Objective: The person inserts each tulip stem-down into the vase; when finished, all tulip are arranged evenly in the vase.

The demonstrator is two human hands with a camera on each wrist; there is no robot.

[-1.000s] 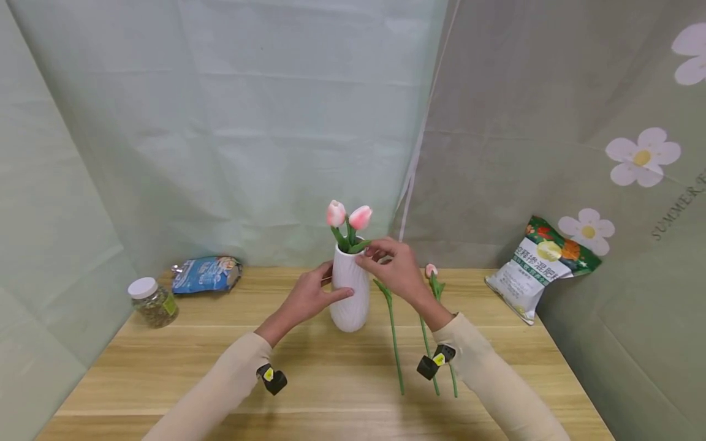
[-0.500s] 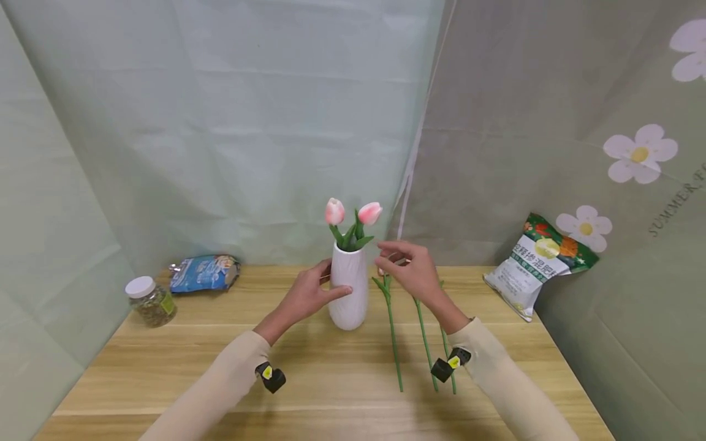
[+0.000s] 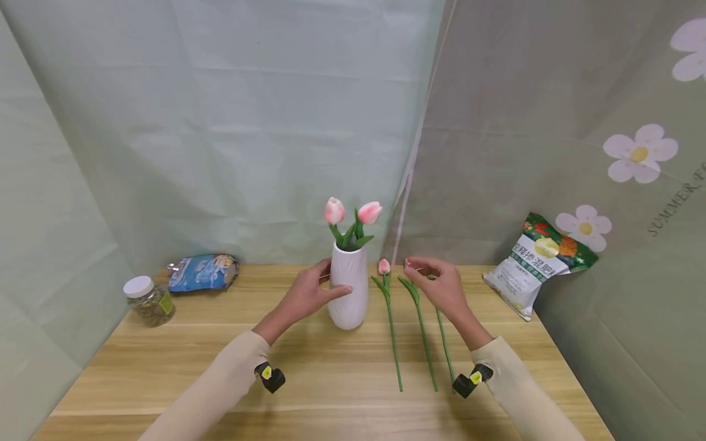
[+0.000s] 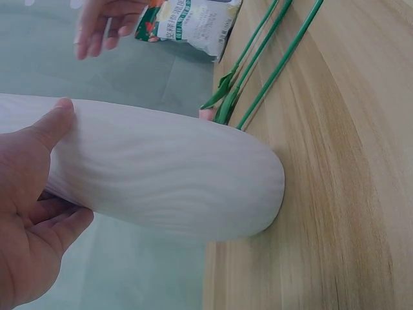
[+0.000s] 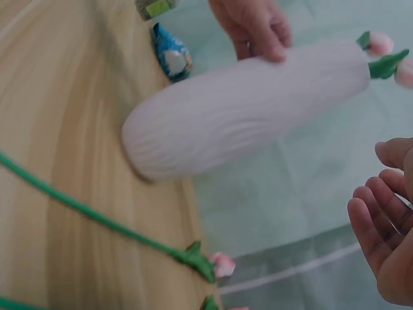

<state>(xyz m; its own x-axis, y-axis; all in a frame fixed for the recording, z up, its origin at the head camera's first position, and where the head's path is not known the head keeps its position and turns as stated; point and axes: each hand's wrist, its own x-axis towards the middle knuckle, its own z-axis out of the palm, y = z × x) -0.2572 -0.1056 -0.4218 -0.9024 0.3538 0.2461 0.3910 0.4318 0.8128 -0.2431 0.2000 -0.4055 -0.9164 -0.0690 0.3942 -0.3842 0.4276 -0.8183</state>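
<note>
A white ribbed vase stands upright on the wooden table, holding two pink tulips with green leaves. My left hand grips the vase's side, its thumb across the front and fingers behind. In the right wrist view the same vase appears tilted by the camera angle. My right hand hovers to the right with loosely bent fingers and nothing held; the right wrist view shows the hand with its fingers apart. Three tulips lie side by side below and left of it, one flower head partly hidden by the hand.
At the back left lie a blue snack-like bag and a lidded clear jar. A white and green printed bag leans on the right-hand curtain. Fabric curtains enclose the table at the back and sides.
My right hand has left the flowers at the vase's mouth and moved right and down over the lying tulips. The right-hand tulip in the vase leans further right. My left hand stays put.
</note>
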